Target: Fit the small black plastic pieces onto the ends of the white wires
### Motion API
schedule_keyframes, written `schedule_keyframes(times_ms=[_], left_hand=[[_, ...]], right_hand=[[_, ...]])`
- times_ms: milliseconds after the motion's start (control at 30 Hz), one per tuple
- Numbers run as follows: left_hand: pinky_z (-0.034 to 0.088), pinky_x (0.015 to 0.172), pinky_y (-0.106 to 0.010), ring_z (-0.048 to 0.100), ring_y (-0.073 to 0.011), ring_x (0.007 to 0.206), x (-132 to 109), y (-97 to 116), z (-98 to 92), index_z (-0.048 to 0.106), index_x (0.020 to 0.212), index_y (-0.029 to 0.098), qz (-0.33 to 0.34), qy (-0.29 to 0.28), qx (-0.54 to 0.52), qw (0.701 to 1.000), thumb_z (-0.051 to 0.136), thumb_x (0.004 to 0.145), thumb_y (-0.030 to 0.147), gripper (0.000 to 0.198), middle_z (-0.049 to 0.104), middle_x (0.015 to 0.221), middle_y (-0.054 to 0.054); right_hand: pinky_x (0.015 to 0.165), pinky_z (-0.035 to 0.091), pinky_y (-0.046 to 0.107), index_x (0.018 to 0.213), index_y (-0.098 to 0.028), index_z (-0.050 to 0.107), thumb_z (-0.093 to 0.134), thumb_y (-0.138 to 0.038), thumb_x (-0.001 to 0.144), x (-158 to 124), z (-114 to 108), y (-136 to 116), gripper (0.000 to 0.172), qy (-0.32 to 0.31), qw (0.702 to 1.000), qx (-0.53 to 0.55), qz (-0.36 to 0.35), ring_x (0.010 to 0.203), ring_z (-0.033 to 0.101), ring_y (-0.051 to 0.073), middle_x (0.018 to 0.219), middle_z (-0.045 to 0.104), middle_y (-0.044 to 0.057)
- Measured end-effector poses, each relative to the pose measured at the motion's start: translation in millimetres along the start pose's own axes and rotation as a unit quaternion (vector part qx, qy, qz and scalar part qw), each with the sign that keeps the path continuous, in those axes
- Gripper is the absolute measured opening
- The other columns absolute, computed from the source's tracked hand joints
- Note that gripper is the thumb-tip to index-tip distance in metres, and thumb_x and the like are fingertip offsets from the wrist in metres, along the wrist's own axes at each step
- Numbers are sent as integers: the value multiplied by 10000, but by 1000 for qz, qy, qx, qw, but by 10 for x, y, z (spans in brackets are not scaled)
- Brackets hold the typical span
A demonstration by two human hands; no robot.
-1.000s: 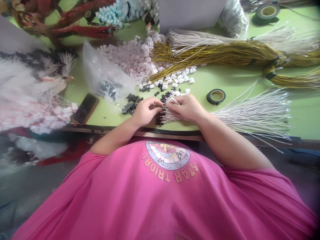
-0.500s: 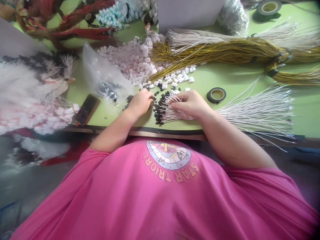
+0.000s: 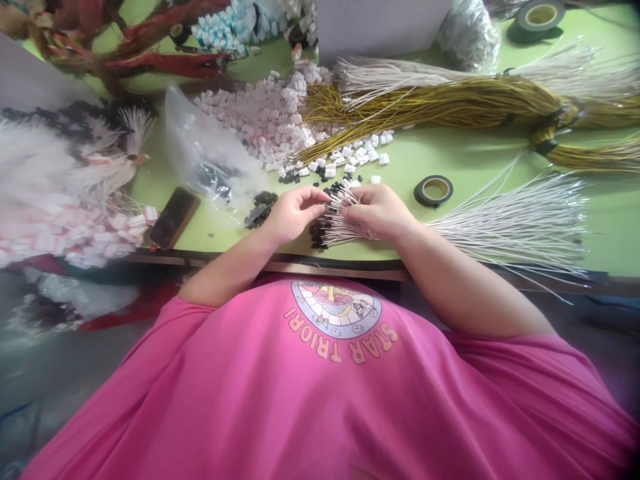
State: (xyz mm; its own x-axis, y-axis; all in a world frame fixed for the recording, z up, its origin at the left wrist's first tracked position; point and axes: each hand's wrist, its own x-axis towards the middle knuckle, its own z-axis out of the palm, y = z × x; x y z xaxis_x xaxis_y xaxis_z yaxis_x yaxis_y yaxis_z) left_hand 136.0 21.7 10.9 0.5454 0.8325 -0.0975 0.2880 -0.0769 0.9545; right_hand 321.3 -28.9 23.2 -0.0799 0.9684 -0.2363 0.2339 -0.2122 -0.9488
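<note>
My right hand (image 3: 379, 210) is closed round the near part of a bundle of white wires (image 3: 515, 223), whose long ends fan out to the right over the table. Black connectors (image 3: 319, 235) cap the left ends of these wires. At that capped end, my left hand (image 3: 299, 212) pinches a small black connector (image 3: 327, 205) between thumb and fingertips, close against a wire tip; whether the two are joined is too small to tell. Just left of this hand lies a pile of loose black connectors (image 3: 260, 208).
White connector housings (image 3: 270, 113) lie heaped beyond my hands, beside a clear plastic bag (image 3: 197, 150). Yellow wires (image 3: 450, 100) stretch across the back. A roll of black tape (image 3: 433, 191) lies right of my hands, a phone (image 3: 175, 219) at the left.
My left hand has moved right, from the loose black connectors to the capped end of the white wires. My right hand has stayed nearly in place on the bundle.
</note>
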Motion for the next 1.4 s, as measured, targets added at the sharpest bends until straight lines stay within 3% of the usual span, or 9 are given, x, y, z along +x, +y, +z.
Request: schedule_keyframes(times_ms=[167, 400, 633, 900, 1233, 1400], left_hand=[[506, 807, -304, 624, -128, 776, 51, -125, 37, 617, 860, 150, -16, 34, -79, 996, 683, 693, 198, 186, 665, 837, -18], [507, 811, -310, 626, -129, 760, 39, -118, 54, 633, 832, 148, -14, 41, -81, 996, 680, 690, 188, 155, 673, 815, -14], [499, 848, -327, 633, -144, 812, 24, -115, 53, 637, 858, 155, -13, 45, -24, 999, 660, 712, 211, 157, 683, 861, -27], [505, 832, -319, 637, -153, 810, 12, -131, 54, 653, 865, 159, -9, 38, -8, 999, 677, 707, 259, 189, 695, 876, -33], [511, 764, -288, 643, -156, 765, 9, -40, 107, 686, 838, 167, 27, 28, 113, 993, 644, 733, 248, 139, 709, 837, -24], [496, 765, -296, 629, -159, 764, 4, 3, -15, 678, 861, 179, 28, 11, 182, 983, 620, 752, 258, 146, 700, 864, -25]], right_hand=[[478, 278, 221, 595, -134, 531, 565, -269, 672, -5, 11, 0, 160, -2, 1000, -6, -15, 485, 372, 62, 504, 440, -37], [498, 272, 229, 557, -146, 484, 530, -285, 707, 2, 21, 2, 210, 2, 998, -60, -29, 501, 341, 65, 490, 382, -45], [510, 283, 241, 589, -145, 525, 513, -294, 711, 20, 19, 17, 193, 2, 995, -95, -22, 516, 358, 79, 510, 406, -34], [518, 256, 243, 514, -164, 406, 526, -275, 707, 22, 25, 20, 254, 28, 991, -116, -57, 527, 323, 71, 503, 348, -42], [546, 272, 241, 521, -157, 435, 502, -246, 714, 63, 72, 91, 223, 4, 987, -140, -74, 539, 355, 73, 501, 391, -41], [550, 292, 234, 539, -154, 465, 513, -281, 716, 79, 57, 107, 223, -1, 993, -99, -62, 548, 365, 77, 523, 404, -36]])
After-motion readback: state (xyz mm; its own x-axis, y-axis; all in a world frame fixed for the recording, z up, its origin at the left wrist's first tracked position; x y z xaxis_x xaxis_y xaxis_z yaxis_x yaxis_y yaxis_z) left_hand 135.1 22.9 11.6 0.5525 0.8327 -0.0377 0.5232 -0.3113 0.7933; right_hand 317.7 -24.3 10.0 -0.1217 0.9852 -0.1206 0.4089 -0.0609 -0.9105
